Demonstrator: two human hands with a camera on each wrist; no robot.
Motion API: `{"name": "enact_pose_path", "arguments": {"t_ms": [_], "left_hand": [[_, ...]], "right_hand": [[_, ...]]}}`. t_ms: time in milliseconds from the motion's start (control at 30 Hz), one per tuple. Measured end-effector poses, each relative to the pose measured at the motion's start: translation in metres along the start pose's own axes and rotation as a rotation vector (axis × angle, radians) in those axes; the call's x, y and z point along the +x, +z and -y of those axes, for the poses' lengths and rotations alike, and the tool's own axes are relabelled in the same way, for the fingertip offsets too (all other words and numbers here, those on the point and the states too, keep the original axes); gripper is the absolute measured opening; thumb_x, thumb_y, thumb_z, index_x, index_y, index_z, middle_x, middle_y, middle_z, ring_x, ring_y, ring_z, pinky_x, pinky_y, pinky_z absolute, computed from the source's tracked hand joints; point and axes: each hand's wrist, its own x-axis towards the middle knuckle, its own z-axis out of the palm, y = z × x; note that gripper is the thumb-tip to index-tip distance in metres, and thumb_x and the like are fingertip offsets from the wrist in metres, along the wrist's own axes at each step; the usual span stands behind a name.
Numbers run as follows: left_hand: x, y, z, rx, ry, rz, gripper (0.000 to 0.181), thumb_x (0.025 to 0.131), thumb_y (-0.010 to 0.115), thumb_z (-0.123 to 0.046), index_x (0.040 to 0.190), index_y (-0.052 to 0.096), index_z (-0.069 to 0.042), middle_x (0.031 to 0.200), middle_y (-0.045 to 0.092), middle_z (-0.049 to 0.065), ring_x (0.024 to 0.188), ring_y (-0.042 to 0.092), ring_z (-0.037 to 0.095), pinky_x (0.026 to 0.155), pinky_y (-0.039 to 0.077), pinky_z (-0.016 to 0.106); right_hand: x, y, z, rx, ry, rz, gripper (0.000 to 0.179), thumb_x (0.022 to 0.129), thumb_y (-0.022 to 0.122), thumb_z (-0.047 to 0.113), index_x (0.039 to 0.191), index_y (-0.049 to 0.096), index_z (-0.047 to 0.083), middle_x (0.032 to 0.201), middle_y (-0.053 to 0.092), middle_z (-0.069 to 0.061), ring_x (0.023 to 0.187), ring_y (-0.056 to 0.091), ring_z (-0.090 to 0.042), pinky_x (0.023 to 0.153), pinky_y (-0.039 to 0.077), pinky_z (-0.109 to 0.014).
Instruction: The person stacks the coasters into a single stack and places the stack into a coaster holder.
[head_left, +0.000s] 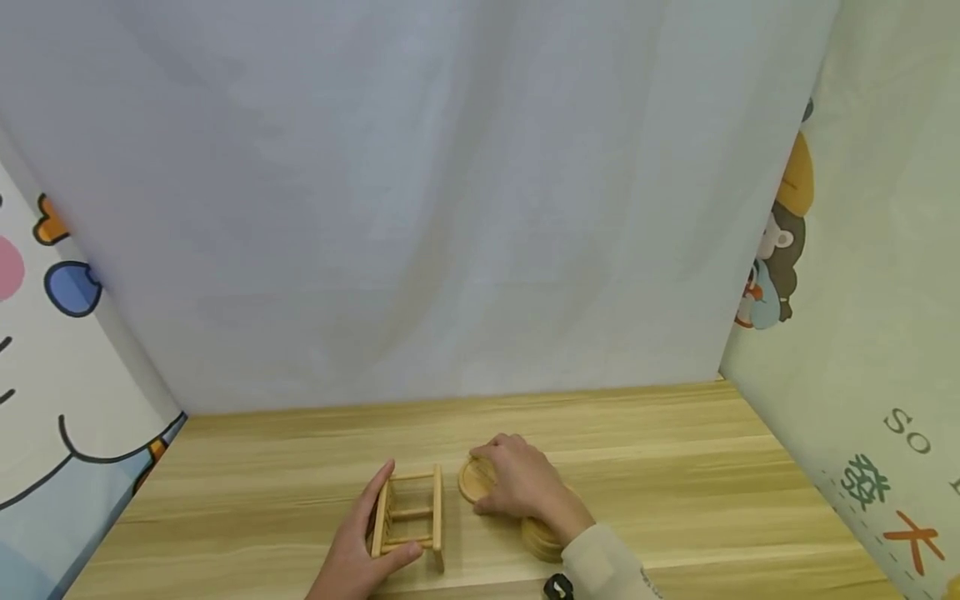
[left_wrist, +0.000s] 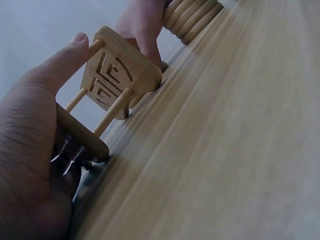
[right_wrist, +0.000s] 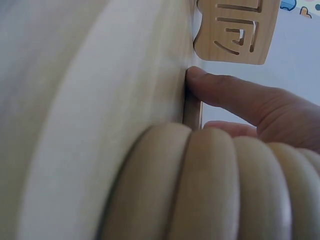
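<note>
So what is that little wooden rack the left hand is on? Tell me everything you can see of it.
The rack looks like pale, unpainted wood: two flat end plates joined by thin round dowels. Each end plate has a pattern of slots cut through it, plain in the left wrist view. It stands on the table, with nothing between its plates. The left hand grips it, fingers against the left end plate and thumb at its near side. The right hand lies just to its right on a round coaster, apart from the rack.

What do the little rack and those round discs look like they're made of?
The rack looks like pale, unpainted wood, perhaps bamboo: matte end panels with cut-out patterns, joined by thin dowels. The round discs look like the same light wood, with smooth rounded edges and faint grain.
</note>
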Motion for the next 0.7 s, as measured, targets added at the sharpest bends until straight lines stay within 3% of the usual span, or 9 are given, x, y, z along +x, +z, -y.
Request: {"name": "enact_pose_path", "arguments": {"t_ms": [367,700], "left_hand": [[0.013,-0.008,0.002,0.0,0.023,0.018,0.109,0.09,0.094,-0.021,0.178,0.029,-0.026,0.17,0.044,0.024,0.138,0.061,0.038,0.096,0.058,0.032],[0.022,-0.015,0.001,-0.006,0.02,0.031,0.109,0.091,0.094,-0.021,0.178,0.029,-0.026,0.171,0.043,0.025,0.138,0.06,0.039,0.095,0.058,0.032]], "right_hand": [[0.007,-0.002,0.001,0.044,0.034,0.003,0.07,0.078,0.103,0.03,0.14,0.077,0.011,0.126,0.068,-0.008,0.118,0.063,-0.028,0.095,0.059,-0.05],[0.015,-0.003,0.004,0.061,0.046,-0.018,0.071,0.078,0.103,0.028,0.142,0.076,0.011,0.128,0.067,-0.009,0.119,0.062,-0.029,0.097,0.059,-0.049]]}}
